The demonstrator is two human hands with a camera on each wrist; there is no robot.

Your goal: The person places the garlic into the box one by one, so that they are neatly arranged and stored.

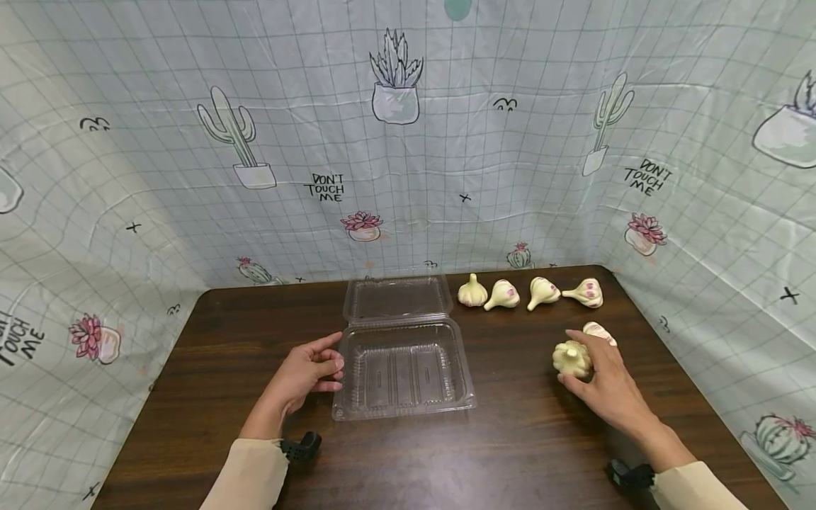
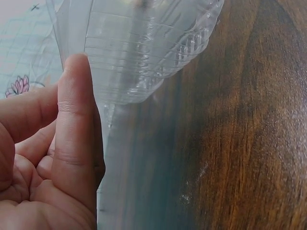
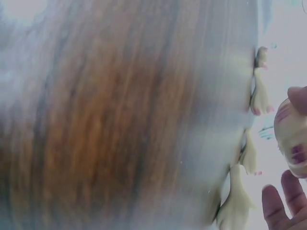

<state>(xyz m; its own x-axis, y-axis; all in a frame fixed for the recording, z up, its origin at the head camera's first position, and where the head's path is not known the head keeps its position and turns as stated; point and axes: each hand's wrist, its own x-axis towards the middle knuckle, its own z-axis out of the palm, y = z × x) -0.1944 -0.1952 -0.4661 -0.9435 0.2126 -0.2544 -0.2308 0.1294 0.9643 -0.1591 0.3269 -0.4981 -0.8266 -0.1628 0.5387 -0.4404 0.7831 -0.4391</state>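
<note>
A clear plastic clamshell container (image 1: 468, 368) lies with its lid (image 1: 398, 297) folded back behind it. At its left rim is my left hand (image 1: 312, 368), thumb and fingers pinching the edge; the left wrist view shows a fingertip right at the container's rim (image 2: 74, 28). Over on the right, my right hand (image 1: 602, 382) grips a garlic bulb (image 1: 570, 360) between thumb and fingers, stem facing up. In the right wrist view this bulb (image 3: 290, 134) shows purple patches. Another garlic bulb (image 1: 599, 331) lies partly hidden behind the right hand.
Several garlic bulbs (image 1: 503, 294) lie in a row along the back right of the dark wooden table (image 1: 408, 460). A patterned cloth (image 1: 433, 177) hangs round the back and both sides of the table.
</note>
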